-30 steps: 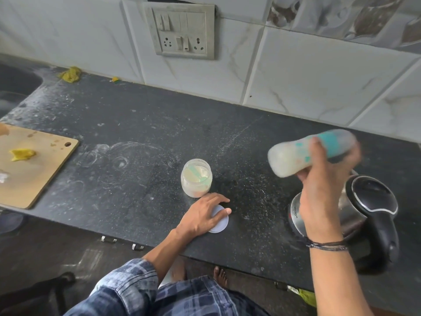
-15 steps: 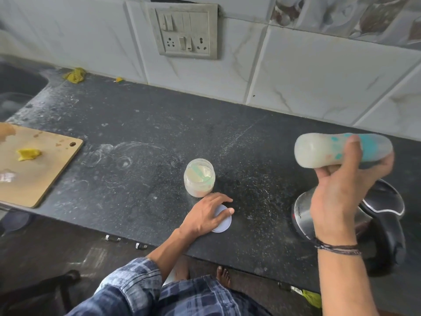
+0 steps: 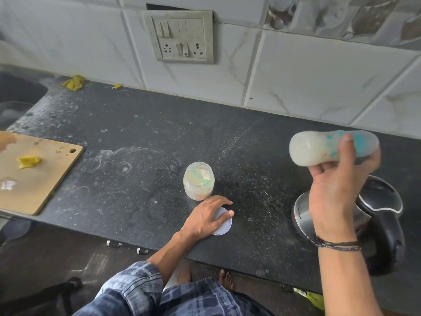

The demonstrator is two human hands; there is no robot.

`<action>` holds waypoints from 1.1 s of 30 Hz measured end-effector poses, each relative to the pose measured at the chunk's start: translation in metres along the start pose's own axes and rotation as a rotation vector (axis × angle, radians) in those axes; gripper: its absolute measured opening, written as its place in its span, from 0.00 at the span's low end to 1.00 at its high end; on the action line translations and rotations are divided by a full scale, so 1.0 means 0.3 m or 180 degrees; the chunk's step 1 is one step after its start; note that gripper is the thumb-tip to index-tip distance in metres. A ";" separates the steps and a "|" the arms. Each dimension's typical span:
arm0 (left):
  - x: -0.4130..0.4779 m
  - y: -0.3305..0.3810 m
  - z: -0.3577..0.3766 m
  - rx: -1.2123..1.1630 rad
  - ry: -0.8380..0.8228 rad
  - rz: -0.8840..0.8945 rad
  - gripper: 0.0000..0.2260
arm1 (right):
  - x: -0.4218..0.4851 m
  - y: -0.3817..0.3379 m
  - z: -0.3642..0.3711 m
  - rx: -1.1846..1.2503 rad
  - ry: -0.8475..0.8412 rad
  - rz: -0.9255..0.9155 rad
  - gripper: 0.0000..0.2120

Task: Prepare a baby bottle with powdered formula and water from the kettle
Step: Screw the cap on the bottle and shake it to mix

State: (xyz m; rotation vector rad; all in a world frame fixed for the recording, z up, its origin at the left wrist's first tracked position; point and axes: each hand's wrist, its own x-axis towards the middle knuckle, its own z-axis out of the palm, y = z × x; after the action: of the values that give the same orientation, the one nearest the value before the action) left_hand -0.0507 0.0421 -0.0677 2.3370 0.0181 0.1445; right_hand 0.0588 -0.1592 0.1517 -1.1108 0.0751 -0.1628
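Note:
My right hand (image 3: pixel 335 190) holds the baby bottle (image 3: pixel 319 148) on its side in the air, above the kettle (image 3: pixel 382 215). The bottle is cloudy with milky liquid and has teal markings. The steel and black kettle stands on the dark counter (image 3: pixel 148 137) at the right, its lid down. An open jar of formula powder (image 3: pixel 198 180) with a pale green scoop inside stands mid-counter. My left hand (image 3: pixel 206 216) lies flat on the jar's round pale lid (image 3: pixel 224 223), just in front of the jar.
A wooden cutting board (image 3: pixel 38 179) with a yellow scrap lies at the left. A sink (image 3: pixel 16 96) is at the far left. A yellow cloth (image 3: pixel 74 82) sits by the tiled wall, under a switch panel (image 3: pixel 182 37). The counter's front edge runs near my body.
My right hand has swung the bottle up and to the right, then slightly back, its tilt changing each frame. My left hand stays on the lid.

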 end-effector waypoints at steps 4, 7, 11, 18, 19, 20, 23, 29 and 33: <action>-0.006 -0.004 0.000 -0.0004 0.0021 -0.0002 0.18 | 0.008 0.007 -0.004 -0.0402 -0.0264 0.0092 0.32; -0.004 0.003 -0.001 -0.0016 0.0018 0.0008 0.18 | 0.009 -0.007 -0.006 -0.0008 0.0023 -0.0015 0.33; -0.007 0.002 -0.002 -0.0031 0.0037 0.0029 0.18 | 0.004 0.002 0.004 -0.0276 -0.0331 0.0044 0.35; -0.002 0.005 -0.002 -0.0002 0.0015 0.0000 0.18 | -0.025 0.023 0.014 -0.0172 -0.0276 -0.0105 0.35; -0.004 0.003 -0.001 -0.0006 0.0027 -0.0001 0.18 | -0.029 0.032 0.009 -0.0346 -0.0424 -0.0085 0.34; -0.006 0.001 -0.001 -0.0015 0.0033 0.0002 0.18 | -0.034 0.035 0.006 -0.0421 -0.0497 -0.0124 0.35; -0.002 0.004 0.000 -0.0013 0.0018 -0.0004 0.19 | -0.045 0.028 0.013 -0.0012 -0.0142 -0.0300 0.38; -0.006 0.000 0.002 -0.0019 0.0017 -0.0010 0.18 | -0.044 0.038 0.018 -0.0346 -0.0441 -0.0161 0.34; -0.003 0.005 -0.001 -0.0007 0.0011 -0.0058 0.18 | -0.036 0.032 0.035 0.0068 -0.0094 -0.0187 0.37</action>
State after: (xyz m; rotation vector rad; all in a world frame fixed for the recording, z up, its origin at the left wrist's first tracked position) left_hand -0.0516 0.0412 -0.0666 2.3337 0.0409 0.1394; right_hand 0.0507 -0.1438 0.1475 -1.0943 0.0143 -0.1993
